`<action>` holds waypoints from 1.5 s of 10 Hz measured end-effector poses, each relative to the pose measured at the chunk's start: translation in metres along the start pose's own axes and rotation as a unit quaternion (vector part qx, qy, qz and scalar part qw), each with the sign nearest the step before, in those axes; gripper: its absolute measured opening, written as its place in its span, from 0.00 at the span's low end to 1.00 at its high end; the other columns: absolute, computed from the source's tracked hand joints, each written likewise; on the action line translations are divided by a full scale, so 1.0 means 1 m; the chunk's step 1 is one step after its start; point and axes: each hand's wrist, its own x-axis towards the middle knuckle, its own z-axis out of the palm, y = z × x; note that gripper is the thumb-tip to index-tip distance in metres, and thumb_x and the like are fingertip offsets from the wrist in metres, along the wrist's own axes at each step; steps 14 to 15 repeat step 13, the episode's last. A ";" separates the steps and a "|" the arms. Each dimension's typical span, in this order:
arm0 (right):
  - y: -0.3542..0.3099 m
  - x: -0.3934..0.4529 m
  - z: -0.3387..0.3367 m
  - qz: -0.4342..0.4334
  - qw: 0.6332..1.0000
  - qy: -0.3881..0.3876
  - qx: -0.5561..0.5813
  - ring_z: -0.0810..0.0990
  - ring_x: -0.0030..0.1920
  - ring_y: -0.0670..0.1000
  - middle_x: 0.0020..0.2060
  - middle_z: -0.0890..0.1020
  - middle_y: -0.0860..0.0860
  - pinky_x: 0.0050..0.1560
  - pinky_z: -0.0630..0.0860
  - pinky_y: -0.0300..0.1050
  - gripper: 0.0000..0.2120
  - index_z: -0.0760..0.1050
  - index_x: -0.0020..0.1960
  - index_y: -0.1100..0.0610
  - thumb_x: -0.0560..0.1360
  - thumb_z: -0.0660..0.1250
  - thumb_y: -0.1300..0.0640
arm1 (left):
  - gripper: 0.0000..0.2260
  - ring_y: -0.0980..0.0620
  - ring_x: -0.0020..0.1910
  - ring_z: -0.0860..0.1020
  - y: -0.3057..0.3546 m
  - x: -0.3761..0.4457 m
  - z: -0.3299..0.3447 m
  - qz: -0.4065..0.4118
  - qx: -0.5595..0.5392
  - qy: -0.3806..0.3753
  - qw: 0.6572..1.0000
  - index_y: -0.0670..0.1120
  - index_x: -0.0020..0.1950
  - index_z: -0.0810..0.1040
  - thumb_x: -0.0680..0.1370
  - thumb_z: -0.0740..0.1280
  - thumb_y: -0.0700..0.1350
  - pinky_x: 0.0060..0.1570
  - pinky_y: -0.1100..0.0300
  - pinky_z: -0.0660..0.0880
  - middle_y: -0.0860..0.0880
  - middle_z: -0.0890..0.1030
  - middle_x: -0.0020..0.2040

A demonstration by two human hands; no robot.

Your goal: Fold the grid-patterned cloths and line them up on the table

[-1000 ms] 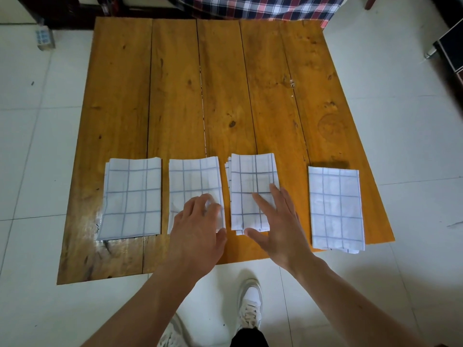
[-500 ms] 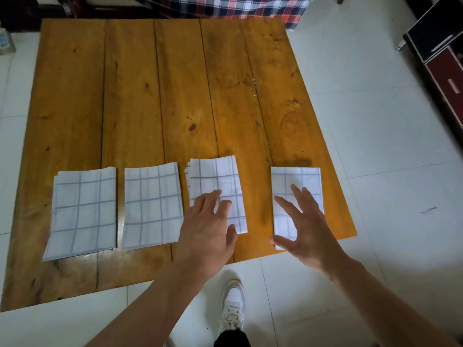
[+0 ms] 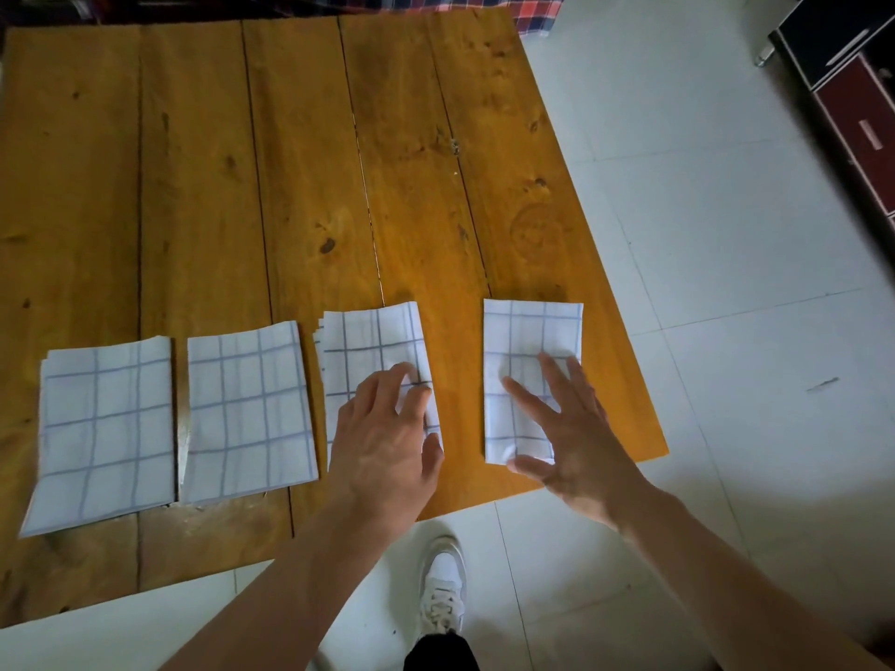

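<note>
Several folded white cloths with a blue grid lie in a row near the front edge of the wooden table (image 3: 290,162). From the left: the first cloth (image 3: 104,433), the second cloth (image 3: 249,409), the third cloth (image 3: 373,346) and the fourth cloth (image 3: 525,341). My left hand (image 3: 387,438) rests flat on the third cloth, fingers relaxed. My right hand (image 3: 566,428) lies over the fourth cloth with straight, spread fingers. The near parts of both cloths are hidden under my hands.
A plaid fabric (image 3: 484,4) hangs at the table's far edge. A dark cabinet with red drawers (image 3: 852,99) stands at the right on the white tiled floor (image 3: 726,234). My white shoe (image 3: 443,593) is below the table's front edge.
My left hand shifted from the second cloth to the third, and my right hand from the third to the fourth. The view swung to the right.
</note>
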 end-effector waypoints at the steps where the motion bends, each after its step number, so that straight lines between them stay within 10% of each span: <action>1: -0.005 0.018 -0.001 -0.023 1.000 0.003 0.003 0.38 0.79 0.55 0.80 0.43 0.48 0.75 0.43 0.62 0.38 0.53 0.78 0.40 0.72 0.46 0.25 | 0.27 0.45 0.70 0.68 -0.003 0.000 -0.001 -0.014 0.009 0.010 1.000 0.50 0.69 0.71 0.73 0.72 0.55 0.62 0.51 0.73 0.47 0.69 0.71; 5: -0.011 0.043 -0.003 -0.080 0.996 -0.034 -0.004 0.37 0.79 0.54 0.80 0.44 0.49 0.76 0.48 0.65 0.37 0.54 0.78 0.39 0.73 0.64 0.34 | 0.29 0.46 0.77 0.58 -0.015 -0.002 0.008 -0.044 -0.023 -0.017 0.999 0.55 0.73 0.65 0.75 0.61 0.68 0.71 0.48 0.66 0.50 0.60 0.78; 15: -0.030 0.031 -0.016 -0.067 0.997 0.019 0.027 0.47 0.79 0.48 0.79 0.56 0.47 0.75 0.49 0.57 0.32 0.64 0.76 0.45 0.76 0.56 0.32 | 0.28 0.47 0.77 0.59 -0.006 -0.003 -0.012 -0.040 -0.027 0.000 0.999 0.53 0.74 0.66 0.78 0.58 0.66 0.72 0.50 0.63 0.50 0.61 0.78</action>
